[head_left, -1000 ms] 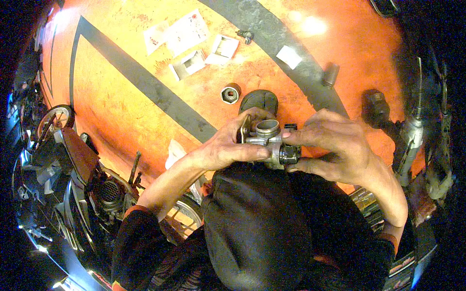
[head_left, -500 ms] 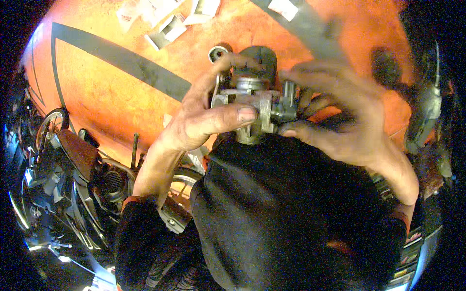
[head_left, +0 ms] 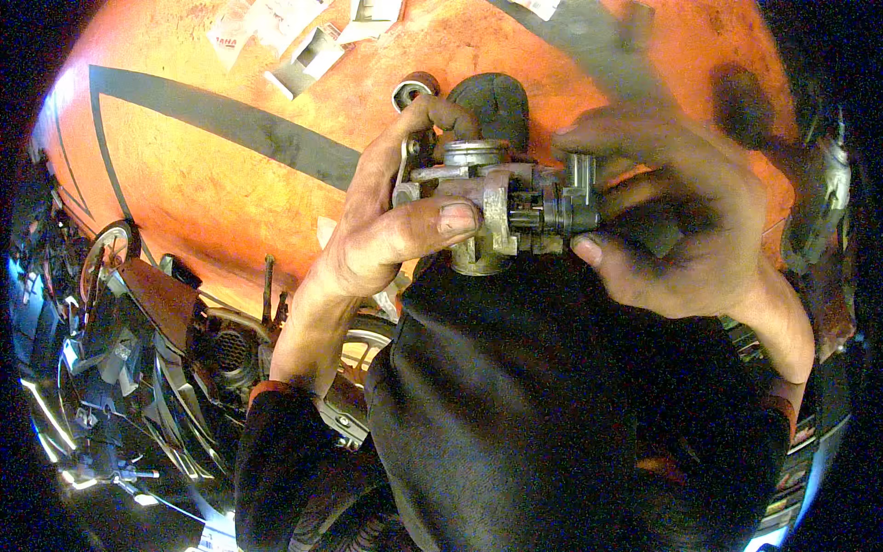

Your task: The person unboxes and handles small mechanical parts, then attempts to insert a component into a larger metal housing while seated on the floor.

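In front of my chest, my left hand (head_left: 377,221) grips a grey metal throttle body (head_left: 497,207). The thumb presses across its near face and the fingers curl round behind. On its right side sits a black plastic sensor unit (head_left: 575,207), partly drawn out, with a narrower part showing between it and the metal. My right hand (head_left: 690,212) is closed round that unit, thumb below and fingers above. The palm is in deep shadow, so some fingers are hard to make out. A round metal neck (head_left: 475,154) stands up on the throttle body.
Beyond my hands, a ring-shaped part (head_left: 414,90) and a dark rounded pad (head_left: 492,101) lie on the orange floor (head_left: 212,175). Opened cartons (head_left: 308,60) and a plastic bag (head_left: 230,37) are farther off. A motorcycle (head_left: 175,359) stands at left.
My right hand has shifted right with the black sensor unit, widening the gap between it and the throttle body. My left hand keeps its grip.
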`<state>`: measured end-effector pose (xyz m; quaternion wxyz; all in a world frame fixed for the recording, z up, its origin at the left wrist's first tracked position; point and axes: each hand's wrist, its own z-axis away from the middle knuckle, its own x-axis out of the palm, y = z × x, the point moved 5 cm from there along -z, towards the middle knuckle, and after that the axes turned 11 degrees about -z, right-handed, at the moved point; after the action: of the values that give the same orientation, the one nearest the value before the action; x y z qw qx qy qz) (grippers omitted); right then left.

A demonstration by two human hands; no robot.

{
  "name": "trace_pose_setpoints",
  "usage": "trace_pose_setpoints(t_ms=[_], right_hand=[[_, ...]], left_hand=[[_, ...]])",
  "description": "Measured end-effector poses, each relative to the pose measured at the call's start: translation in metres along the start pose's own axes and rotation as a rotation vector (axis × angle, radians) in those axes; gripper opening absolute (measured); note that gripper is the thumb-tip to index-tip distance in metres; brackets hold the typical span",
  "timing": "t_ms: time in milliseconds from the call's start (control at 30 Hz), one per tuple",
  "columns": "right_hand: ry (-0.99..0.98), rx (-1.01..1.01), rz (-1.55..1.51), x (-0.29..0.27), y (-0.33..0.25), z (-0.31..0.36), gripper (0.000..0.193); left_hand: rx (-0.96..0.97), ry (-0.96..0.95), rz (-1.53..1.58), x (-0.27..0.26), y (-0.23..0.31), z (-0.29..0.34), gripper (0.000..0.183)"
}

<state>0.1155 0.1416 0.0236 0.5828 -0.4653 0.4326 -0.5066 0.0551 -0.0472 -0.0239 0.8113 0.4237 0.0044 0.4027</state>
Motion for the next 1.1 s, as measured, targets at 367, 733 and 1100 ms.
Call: trace_pose_setpoints(t_ms=[367, 733, 1100], right_hand=[[0.05, -0.028, 0.001, 0.002, -0.001, 0.001, 0.051], [0.089, -0.004, -0.104, 0.007, 0.001, 0.0, 0.049], [0.057, -0.103, -0.043, 0.009, -0.001, -0.001, 0.047]], left_hand=[[-0.022, 0.005, -0.043, -0.002, -0.002, 0.0, 0.063], [-0.023, 0.001, 0.041, -0.001, -0.004, 0.003, 0.065], [-0.033, 0.017, 0.026, 0.002, -0.002, 0.003, 0.067]])
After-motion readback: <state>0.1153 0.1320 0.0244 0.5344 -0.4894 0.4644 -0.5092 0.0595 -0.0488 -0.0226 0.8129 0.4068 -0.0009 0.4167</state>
